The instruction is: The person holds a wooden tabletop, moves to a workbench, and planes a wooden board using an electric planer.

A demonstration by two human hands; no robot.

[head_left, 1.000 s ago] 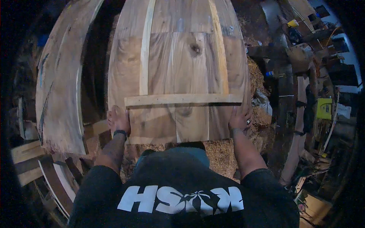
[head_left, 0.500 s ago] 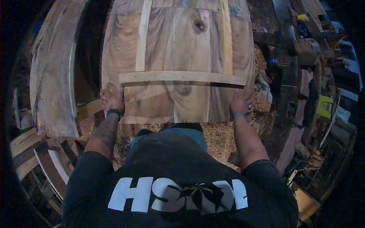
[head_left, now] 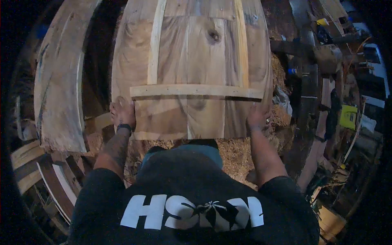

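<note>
A wide wooden panel lies in front of me, its near edge close to my body. Across it runs a pale crosspiece, and two long strips, a left strip and a right strip, reach away from it. My left hand grips the panel's near left corner, thumb on top beside the crosspiece's left end. At the near right corner, my right hand, with a ring, grips the panel the same way. The undersides of both grips are hidden.
Another long wooden slab lies at the left. Wood shavings cover the floor below the panel. Loose boards are at the lower left. A yellow box and cluttered timber stand at the right.
The panel and both hands first shifted up in view, then slightly back down, along with the surroundings. Both hands keep their places at the panel's corners.
</note>
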